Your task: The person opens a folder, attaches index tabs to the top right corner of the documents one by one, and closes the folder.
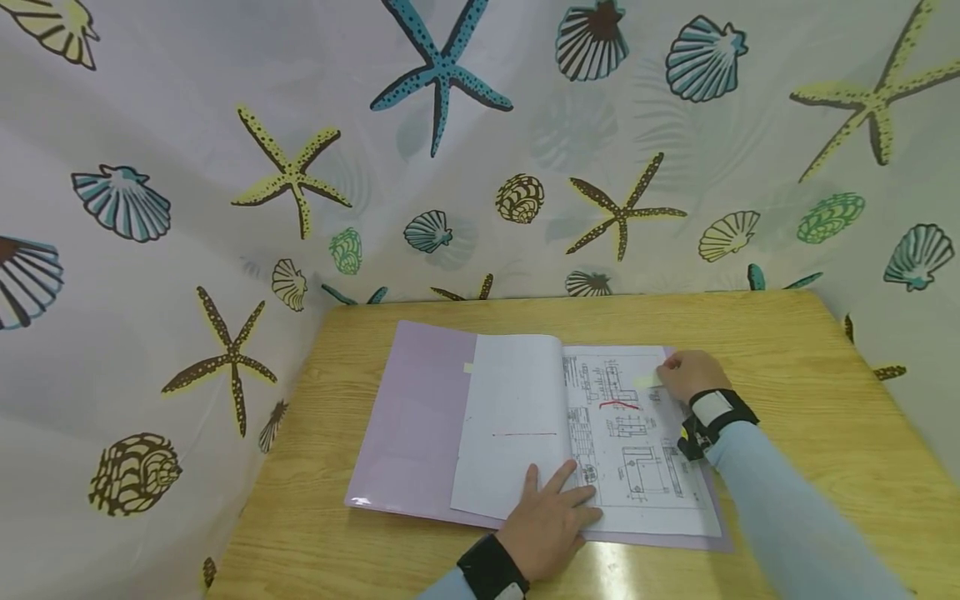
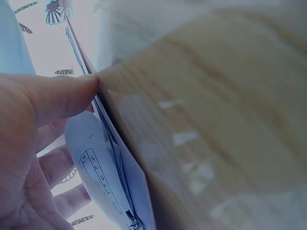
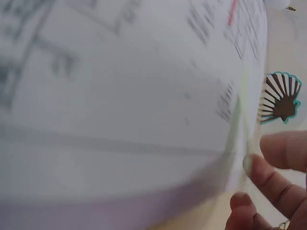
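A lilac folder (image 1: 420,417) lies open on the table, with white pages inside. Its right page (image 1: 607,517) carries printed technical drawings and a red mark; the left page (image 1: 517,392) is mostly blank with a thin red line. My left hand (image 1: 547,525) rests on the lower part of the pages near the fold, fingers spread. In the left wrist view its thumb (image 2: 72,96) lies at the folder's edge. At the right page's upper edge, my right hand (image 1: 692,375) pinches a pale yellow sticky note (image 1: 647,382) with curled fingers. The note (image 3: 236,127) shows as a thin strip beside the fingertips.
The wooden table (image 1: 810,400) extends around the folder. A white curtain (image 1: 480,200) printed with starfish and shells hangs behind and along both sides. A small yellow tab (image 1: 468,367) sticks out at the left page's edge. Both wrists wear black straps.
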`<move>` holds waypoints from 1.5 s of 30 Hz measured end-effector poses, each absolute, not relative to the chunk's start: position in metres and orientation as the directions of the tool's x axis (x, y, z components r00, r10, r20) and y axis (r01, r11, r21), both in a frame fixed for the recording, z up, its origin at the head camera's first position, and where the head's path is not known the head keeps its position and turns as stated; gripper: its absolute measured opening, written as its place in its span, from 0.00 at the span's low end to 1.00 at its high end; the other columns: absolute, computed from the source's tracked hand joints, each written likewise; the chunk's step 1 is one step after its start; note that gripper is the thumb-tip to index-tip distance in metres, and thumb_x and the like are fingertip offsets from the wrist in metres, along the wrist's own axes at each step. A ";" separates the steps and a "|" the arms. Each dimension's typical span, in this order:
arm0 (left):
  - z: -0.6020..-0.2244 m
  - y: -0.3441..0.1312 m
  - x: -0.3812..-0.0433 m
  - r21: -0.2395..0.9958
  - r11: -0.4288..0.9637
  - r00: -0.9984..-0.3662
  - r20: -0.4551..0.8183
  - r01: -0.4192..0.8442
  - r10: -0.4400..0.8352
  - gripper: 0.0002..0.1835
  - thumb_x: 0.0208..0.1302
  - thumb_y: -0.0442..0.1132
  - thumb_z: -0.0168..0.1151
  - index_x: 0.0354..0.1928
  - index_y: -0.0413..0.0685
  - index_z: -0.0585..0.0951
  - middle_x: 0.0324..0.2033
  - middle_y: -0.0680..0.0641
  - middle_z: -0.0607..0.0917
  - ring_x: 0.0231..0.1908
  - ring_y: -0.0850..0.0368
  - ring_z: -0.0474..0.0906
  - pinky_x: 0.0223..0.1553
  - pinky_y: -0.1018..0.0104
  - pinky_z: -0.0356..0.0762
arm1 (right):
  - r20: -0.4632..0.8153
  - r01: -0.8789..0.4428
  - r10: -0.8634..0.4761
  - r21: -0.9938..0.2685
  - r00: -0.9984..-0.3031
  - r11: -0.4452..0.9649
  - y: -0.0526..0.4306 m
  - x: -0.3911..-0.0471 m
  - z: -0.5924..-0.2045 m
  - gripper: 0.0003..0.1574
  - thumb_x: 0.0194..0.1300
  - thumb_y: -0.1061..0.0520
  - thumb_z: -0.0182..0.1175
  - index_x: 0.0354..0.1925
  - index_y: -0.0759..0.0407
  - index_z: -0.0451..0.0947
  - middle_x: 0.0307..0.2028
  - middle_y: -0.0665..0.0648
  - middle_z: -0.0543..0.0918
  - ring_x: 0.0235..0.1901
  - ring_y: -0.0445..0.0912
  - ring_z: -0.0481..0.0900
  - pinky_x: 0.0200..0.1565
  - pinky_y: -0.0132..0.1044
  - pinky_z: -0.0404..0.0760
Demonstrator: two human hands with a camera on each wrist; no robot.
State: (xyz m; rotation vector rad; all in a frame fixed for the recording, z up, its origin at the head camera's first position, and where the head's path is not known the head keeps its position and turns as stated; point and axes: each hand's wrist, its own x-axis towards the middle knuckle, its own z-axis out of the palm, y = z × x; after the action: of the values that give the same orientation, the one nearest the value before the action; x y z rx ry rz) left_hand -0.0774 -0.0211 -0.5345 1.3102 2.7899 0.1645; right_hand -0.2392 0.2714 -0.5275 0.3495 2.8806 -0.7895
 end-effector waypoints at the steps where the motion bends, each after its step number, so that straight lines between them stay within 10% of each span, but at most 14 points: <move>1: -0.534 -0.021 -0.077 0.121 0.635 -0.639 -0.006 0.763 0.769 0.19 0.60 0.51 0.62 0.54 0.70 0.77 0.62 0.59 0.71 0.69 0.48 0.46 0.55 0.29 0.59 | -0.161 0.256 0.202 -0.482 -0.966 0.838 0.273 -0.238 -0.524 0.22 0.67 0.50 0.51 0.47 0.66 0.77 0.41 0.67 0.79 0.33 0.57 0.73 0.29 0.45 0.73; 8: -0.534 -0.021 -0.077 0.140 0.641 -0.645 -0.019 0.754 0.764 0.19 0.60 0.51 0.63 0.54 0.70 0.78 0.62 0.59 0.71 0.69 0.48 0.46 0.55 0.29 0.58 | 0.097 0.010 0.053 -0.400 -0.994 0.916 0.263 -0.230 -0.504 0.13 0.65 0.59 0.55 0.45 0.65 0.78 0.50 0.73 0.73 0.49 0.69 0.68 0.47 0.64 0.73; 15: -0.532 -0.021 -0.077 0.149 0.647 -0.650 -0.036 0.747 0.759 0.19 0.61 0.51 0.62 0.55 0.70 0.77 0.62 0.59 0.71 0.69 0.49 0.45 0.56 0.29 0.57 | 0.037 -0.251 -0.249 -0.254 -0.968 0.934 0.236 -0.212 -0.503 0.17 0.62 0.64 0.58 0.50 0.66 0.77 0.49 0.68 0.78 0.51 0.63 0.72 0.53 0.57 0.72; 45: -0.533 -0.020 -0.078 0.144 0.650 -0.651 -0.047 0.746 0.758 0.19 0.60 0.52 0.61 0.55 0.71 0.77 0.62 0.60 0.70 0.69 0.49 0.45 0.56 0.29 0.58 | -0.020 -0.253 -0.253 -0.002 -0.967 0.967 0.237 -0.189 -0.534 0.27 0.66 0.63 0.53 0.63 0.62 0.66 0.55 0.67 0.72 0.52 0.62 0.70 0.47 0.64 0.73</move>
State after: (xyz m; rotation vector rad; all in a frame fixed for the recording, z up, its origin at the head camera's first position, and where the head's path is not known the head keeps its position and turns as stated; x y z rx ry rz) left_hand -0.0782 -0.0197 -0.5334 1.2610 2.7591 0.1705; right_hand -0.1890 0.2368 -0.5344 -0.3986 3.0962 0.0010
